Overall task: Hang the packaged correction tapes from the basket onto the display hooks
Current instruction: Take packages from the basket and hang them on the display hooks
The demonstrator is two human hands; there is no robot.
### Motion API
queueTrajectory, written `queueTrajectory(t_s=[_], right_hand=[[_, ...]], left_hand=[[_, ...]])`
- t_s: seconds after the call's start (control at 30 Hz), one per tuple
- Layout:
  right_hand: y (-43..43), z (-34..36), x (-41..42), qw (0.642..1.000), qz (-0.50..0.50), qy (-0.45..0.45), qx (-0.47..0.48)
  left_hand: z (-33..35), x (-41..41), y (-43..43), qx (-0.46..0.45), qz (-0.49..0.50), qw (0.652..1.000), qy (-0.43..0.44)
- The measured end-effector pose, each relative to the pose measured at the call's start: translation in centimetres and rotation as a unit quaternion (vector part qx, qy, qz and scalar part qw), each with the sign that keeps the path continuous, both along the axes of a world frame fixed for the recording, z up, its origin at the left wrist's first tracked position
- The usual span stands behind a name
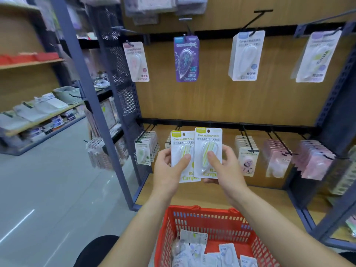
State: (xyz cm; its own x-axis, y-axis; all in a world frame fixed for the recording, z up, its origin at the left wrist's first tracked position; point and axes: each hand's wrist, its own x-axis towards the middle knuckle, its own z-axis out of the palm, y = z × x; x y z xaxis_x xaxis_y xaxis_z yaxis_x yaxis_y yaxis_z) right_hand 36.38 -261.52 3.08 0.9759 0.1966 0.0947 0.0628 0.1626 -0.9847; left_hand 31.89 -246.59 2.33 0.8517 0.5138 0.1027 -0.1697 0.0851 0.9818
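Note:
My left hand (169, 166) grips a green-topped correction tape pack (182, 149), thumb on its blister. My right hand (221, 166) holds a second green pack (208, 143) the same way, overlapping the first. Both packs stand upright in front of the lower row of display hooks (248, 139). The red basket (212, 220) sits below my arms with several packaged tapes (194, 249) lying in it. On the upper hooks hang single packs: pink (136, 61), purple (186, 58), white (246, 55) and green-white (316, 56).
The lower hooks carry stacks of packs: green (145, 149) at the left, pink ones (275, 157) at the right. A grey steel post (96, 105) stands left of the display. A wooden shelf (192, 193) lies under the hooks. Another shelving unit (34, 112) lines the aisle on the left.

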Motion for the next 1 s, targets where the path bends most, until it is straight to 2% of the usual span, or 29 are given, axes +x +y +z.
queueTrajectory(t_s=[0.27,0.5,0.77,1.0], right_hand=[[0.7,1.5,0.6,0.999,0.003,0.034,-0.021],[-4.6,1.5,1.5,0.997,-0.038,0.024,-0.07],[-13.3,1.3,2.7,0.991,-0.094,0.038,-0.088],[-20.4,2.9,4.9,0.984,-0.157,0.025,-0.082]], left_hand=[[0.0,-2.1,2.2,0.024,-0.007,0.995,0.092],[-1.1,-1.8,-1.7,0.06,-0.077,0.985,0.14],[-0.9,0.2,-8.8,0.086,-0.149,0.975,0.143],[1.9,3.8,-13.4,0.142,-0.162,0.968,0.129]])
